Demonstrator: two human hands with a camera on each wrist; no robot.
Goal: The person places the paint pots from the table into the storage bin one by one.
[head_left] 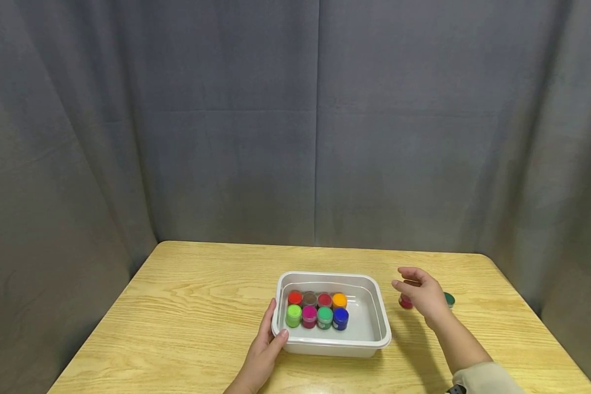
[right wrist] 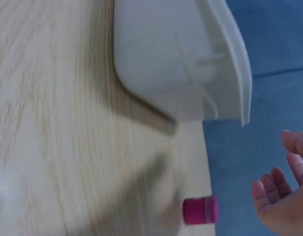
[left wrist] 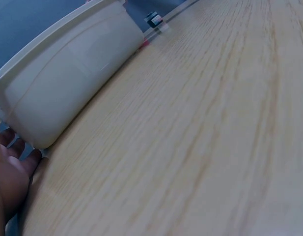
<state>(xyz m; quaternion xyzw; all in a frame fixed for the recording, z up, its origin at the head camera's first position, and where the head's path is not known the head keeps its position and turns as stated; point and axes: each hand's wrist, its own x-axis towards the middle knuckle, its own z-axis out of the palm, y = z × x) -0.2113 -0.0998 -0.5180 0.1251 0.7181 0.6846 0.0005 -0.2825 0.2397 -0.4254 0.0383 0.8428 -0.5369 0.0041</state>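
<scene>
A white plastic tub (head_left: 335,348) stands on the table, with several small paint jars in two rows along its left part. In the front row are a lime green jar (head_left: 293,316) and a blue jar (head_left: 341,318); an orange jar (head_left: 340,301) ends the back row. My left hand (head_left: 263,350) grips the tub's front left corner, thumb over the rim and fingers along the outer side. Right of the tub, my right hand (head_left: 421,295) hovers with loosely bent fingers and nothing between them. Below it a dark pink jar (right wrist: 200,210) stands on the table, partly covered in the head view.
A dark green jar (head_left: 450,299) stands to the right, partly behind my right hand. The wooden table (head_left: 187,317) runs back to grey curtains (head_left: 236,137), which also hang at both sides.
</scene>
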